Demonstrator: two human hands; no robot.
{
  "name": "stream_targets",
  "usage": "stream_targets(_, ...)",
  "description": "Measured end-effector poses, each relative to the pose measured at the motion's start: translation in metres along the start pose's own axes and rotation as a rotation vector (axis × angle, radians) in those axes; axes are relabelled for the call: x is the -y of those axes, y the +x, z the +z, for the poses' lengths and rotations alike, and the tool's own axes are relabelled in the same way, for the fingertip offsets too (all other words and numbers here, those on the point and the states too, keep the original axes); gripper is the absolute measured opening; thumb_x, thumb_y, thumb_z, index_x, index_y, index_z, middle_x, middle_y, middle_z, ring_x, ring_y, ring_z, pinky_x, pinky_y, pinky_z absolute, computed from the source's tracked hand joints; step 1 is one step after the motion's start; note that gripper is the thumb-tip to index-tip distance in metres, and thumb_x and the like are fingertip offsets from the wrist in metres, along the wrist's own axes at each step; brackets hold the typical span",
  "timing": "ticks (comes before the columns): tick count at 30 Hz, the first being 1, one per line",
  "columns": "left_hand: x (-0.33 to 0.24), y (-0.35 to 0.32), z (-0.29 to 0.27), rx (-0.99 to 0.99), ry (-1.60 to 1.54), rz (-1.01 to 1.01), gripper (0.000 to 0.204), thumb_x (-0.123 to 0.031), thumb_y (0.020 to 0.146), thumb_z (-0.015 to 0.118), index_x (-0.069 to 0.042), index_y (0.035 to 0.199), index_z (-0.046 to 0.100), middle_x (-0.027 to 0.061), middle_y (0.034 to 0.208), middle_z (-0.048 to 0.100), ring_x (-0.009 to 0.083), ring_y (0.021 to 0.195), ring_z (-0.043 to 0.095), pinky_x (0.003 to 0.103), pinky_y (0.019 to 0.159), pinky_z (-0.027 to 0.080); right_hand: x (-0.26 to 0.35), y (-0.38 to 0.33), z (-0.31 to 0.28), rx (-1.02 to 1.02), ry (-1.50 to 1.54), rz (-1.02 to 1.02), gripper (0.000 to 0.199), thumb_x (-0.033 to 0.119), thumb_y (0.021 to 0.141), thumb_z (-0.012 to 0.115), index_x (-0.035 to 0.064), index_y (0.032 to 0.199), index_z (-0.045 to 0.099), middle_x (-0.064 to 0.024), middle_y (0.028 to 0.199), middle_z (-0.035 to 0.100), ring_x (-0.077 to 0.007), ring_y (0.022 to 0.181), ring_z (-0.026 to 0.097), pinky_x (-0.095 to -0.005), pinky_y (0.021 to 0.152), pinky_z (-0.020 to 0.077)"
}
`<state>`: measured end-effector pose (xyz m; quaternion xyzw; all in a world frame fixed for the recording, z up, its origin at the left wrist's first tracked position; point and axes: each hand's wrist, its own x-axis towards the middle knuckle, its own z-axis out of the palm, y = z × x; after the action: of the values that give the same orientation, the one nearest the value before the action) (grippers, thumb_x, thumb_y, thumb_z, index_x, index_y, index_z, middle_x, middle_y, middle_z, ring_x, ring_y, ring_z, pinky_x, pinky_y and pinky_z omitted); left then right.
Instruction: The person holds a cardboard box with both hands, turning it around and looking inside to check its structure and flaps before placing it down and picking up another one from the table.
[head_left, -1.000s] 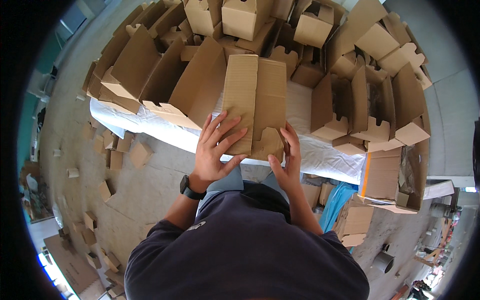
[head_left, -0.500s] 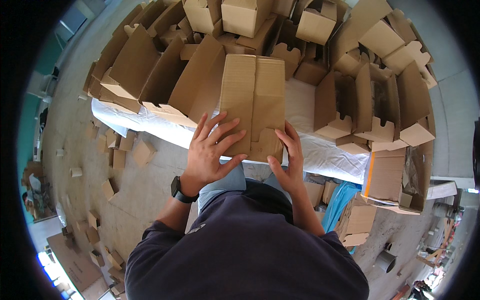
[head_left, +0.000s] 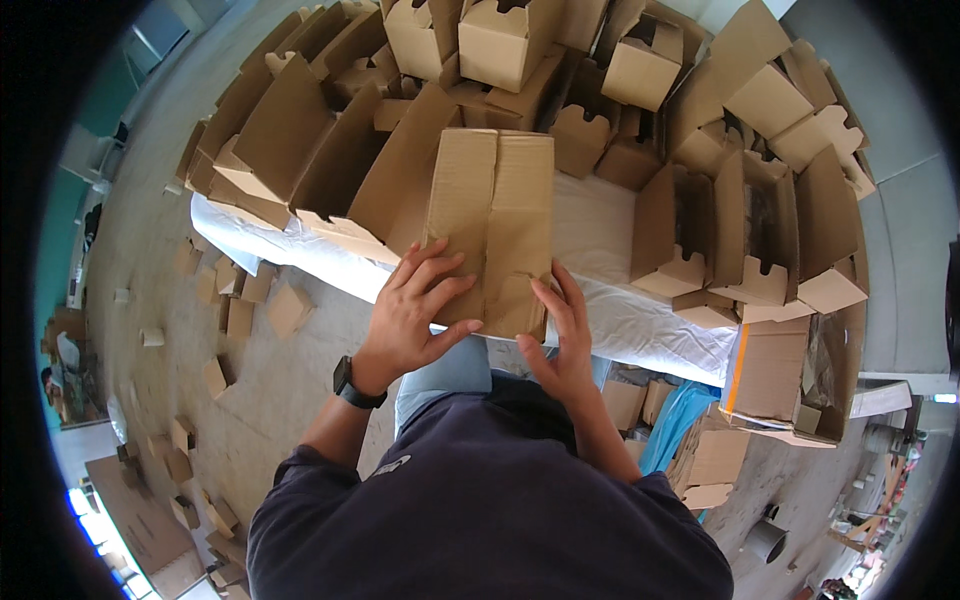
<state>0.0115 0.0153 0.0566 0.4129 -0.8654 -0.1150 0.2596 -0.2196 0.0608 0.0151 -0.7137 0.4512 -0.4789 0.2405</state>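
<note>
A closed brown cardboard box (head_left: 478, 190) stands in front of me at the near edge of the white-covered table, its seamed face toward me. My left hand (head_left: 410, 310) lies on the lower left of this face, fingers spread and thumb stretched along the bottom edge. At the lower right corner is my right hand (head_left: 562, 335), its fingertips touching a small torn-looking flap (head_left: 518, 300) and its thumb apart from them near the bottom edge. Neither hand is wrapped round the box. The far sides of the box are hidden.
Open tall boxes (head_left: 275, 135) crowd the table's left and back. More open boxes (head_left: 672, 225) line the right, above a large carton (head_left: 775, 370). White cloth (head_left: 650, 325) covers the table. Small cardboard pieces (head_left: 290, 310) litter the floor. Blue plastic (head_left: 678, 425) hangs at lower right.
The box has shifted slightly left, with both hands following it. My right fingertips have moved from the box's side edge onto the small flap. My view has tilted a little.
</note>
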Motion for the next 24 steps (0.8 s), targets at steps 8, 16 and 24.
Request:
stream_targets(8,-0.013,0.014,0.007,-0.112,-0.11,0.044,0.046,-0.035,0.081,0.072,-0.008,0.117,0.063,0.0136,0.13,0.053,0.0352,0.132,0.043,0.051,0.112,0.031,-0.003,0.0,-0.01,-0.03,0.03,-0.048,0.058,0.022,0.088,0.063,0.0052,0.14,0.044,-0.0281,0.15,0.028,-0.0413,0.134,0.039,-0.0459,0.108,0.0354)
stream_targets(16,-0.018,0.025,0.006,-0.084,-0.199,-0.001,0.052,-0.024,0.079,0.073,-0.003,0.124,0.056,0.018,0.138,0.046,0.0403,0.132,0.04,0.05,0.113,0.027,-0.008,-0.01,-0.013,-0.048,0.073,-0.022,0.06,0.03,0.092,0.059,0.0048,0.143,0.041,-0.0275,0.15,0.028,-0.0403,0.139,0.031,-0.0467,0.111,0.0296)
stream_targets(24,-0.013,0.022,0.013,-0.157,-0.22,-0.047,0.066,-0.03,0.082,0.072,-0.002,0.136,0.046,0.021,0.145,0.037,0.0417,0.138,0.031,0.051,0.113,0.026,-0.012,-0.012,-0.012,-0.123,0.302,0.091,0.063,0.029,0.091,0.056,0.0014,0.144,0.037,-0.024,0.151,0.03,-0.0365,0.141,0.03,-0.0447,0.113,0.0288)
